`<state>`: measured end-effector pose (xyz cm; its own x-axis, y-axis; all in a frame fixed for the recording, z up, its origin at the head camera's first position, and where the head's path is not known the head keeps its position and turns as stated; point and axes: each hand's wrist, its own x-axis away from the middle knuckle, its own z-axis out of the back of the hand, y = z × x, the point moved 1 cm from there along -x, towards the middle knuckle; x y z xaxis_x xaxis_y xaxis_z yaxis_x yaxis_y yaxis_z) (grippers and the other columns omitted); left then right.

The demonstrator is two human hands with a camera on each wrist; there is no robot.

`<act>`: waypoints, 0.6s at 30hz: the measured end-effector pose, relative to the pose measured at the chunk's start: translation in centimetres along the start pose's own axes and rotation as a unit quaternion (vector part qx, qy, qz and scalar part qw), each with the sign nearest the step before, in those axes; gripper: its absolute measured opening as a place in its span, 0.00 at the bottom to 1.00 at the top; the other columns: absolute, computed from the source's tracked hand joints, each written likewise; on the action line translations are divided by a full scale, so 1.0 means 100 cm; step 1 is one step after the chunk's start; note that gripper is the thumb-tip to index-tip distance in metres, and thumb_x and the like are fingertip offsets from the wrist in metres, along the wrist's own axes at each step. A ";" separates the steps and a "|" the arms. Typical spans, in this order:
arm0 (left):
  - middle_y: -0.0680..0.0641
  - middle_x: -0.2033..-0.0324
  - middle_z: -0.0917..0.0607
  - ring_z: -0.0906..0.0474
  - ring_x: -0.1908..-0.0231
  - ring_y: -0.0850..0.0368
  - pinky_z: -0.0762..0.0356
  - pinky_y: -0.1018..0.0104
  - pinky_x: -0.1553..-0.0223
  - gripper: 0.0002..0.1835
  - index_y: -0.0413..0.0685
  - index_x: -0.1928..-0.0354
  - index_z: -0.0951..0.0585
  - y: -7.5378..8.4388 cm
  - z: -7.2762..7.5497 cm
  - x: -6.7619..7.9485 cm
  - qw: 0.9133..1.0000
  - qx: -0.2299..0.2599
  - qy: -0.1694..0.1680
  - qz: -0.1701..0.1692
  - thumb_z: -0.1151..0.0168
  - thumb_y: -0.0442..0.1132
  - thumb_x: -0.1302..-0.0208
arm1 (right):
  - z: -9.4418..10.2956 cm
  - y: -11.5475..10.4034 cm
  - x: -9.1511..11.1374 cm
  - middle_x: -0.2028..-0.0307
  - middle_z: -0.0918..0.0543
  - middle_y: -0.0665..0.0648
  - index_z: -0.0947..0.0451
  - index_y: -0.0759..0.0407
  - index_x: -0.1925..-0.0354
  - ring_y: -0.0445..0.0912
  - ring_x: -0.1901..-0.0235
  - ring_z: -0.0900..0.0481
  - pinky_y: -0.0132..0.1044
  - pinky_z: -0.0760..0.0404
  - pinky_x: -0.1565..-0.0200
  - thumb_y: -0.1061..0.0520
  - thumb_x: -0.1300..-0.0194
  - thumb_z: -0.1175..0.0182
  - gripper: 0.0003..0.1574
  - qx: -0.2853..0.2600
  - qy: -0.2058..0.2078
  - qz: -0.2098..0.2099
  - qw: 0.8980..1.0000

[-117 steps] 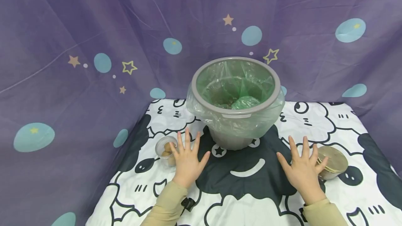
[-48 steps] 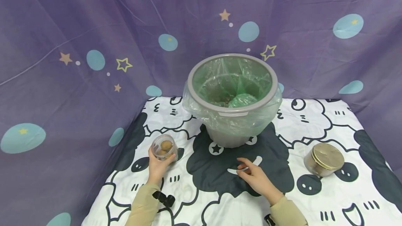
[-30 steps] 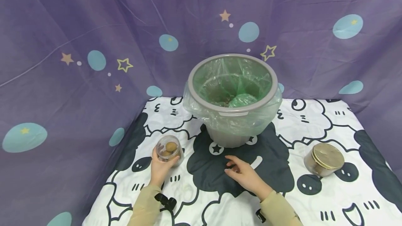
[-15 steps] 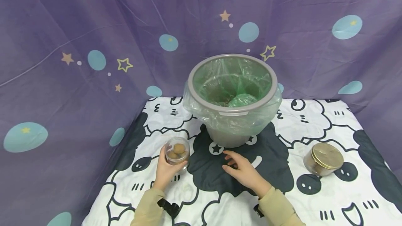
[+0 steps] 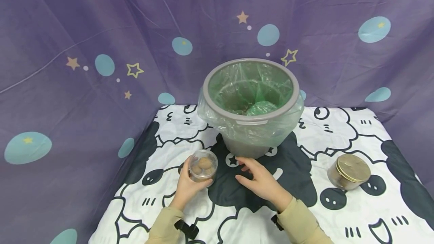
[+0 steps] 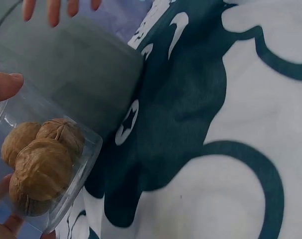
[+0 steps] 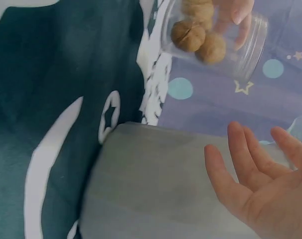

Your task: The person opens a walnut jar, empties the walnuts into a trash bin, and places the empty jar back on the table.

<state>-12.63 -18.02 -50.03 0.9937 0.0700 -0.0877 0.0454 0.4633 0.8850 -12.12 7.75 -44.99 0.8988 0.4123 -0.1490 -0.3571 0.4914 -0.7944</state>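
Observation:
A clear plastic jar without a lid is held in my left hand, thumb on the near side and fingers round the far left. Several walnuts lie in the jar's bottom, well seen in the left wrist view. To the right of the jar hovers my right hand, fingers spread in a loose curve and nothing between them. In the right wrist view the same jar appears tilted above the fingers. Just beyond both hands stands a grey bin.
A green plastic bag lines the bin and folds over its rim, with crumpled plastic inside. At the right rests a second jar with a gold lid. A sheep-patterned cloth covers the table, and a purple curtain hangs behind.
From flat on the cloth, my left hand has taken hold of the jar and carried it right, towards my right hand. My right hand has left the lidded jar's side and come in towards the middle.

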 end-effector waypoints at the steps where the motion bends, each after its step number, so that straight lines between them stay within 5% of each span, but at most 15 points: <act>1: 0.40 0.38 0.33 0.37 0.39 0.44 0.32 0.47 0.41 0.54 0.50 0.32 0.40 0.002 -0.001 0.000 1.000 -0.001 -0.002 -0.003 0.20 0.41 0.64 | 0.000 -0.002 0.000 0.46 0.24 0.59 0.33 0.57 0.36 0.51 0.53 0.22 0.45 0.19 0.57 0.48 0.35 0.41 0.32 0.003 -0.001 0.001 1.000; 5: 0.42 0.39 0.31 0.35 0.42 0.47 0.30 0.50 0.45 0.53 0.52 0.33 0.38 0.009 -0.005 0.002 1.000 -0.012 -0.012 -0.015 0.20 0.43 0.64 | 0.002 -0.009 -0.002 0.44 0.25 0.60 0.33 0.56 0.37 0.52 0.52 0.23 0.37 0.19 0.64 0.48 0.36 0.41 0.31 0.017 0.002 0.010 1.000; 12: 0.44 0.39 0.31 0.36 0.43 0.47 0.28 0.51 0.46 0.52 0.53 0.32 0.38 0.019 -0.013 0.003 0.999 -0.020 -0.035 -0.029 0.21 0.43 0.63 | 0.003 -0.020 -0.008 0.43 0.27 0.57 0.32 0.54 0.37 0.52 0.45 0.26 0.49 0.23 0.46 0.49 0.39 0.37 0.34 0.078 0.018 0.063 0.995; 18: 0.44 0.41 0.31 0.35 0.46 0.50 0.27 0.56 0.50 0.51 0.57 0.32 0.37 0.026 -0.020 0.005 0.997 -0.030 -0.058 -0.051 0.21 0.45 0.62 | 0.001 -0.025 -0.011 0.44 0.28 0.57 0.32 0.55 0.38 0.51 0.45 0.27 0.49 0.23 0.47 0.48 0.42 0.34 0.36 0.092 0.019 0.103 0.990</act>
<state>-12.19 -15.02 -48.63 0.9896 -0.0805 -0.1188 0.1434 0.5156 0.8447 -12.30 6.17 -42.80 0.8096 0.4915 -0.3209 -0.5710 0.5329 -0.6244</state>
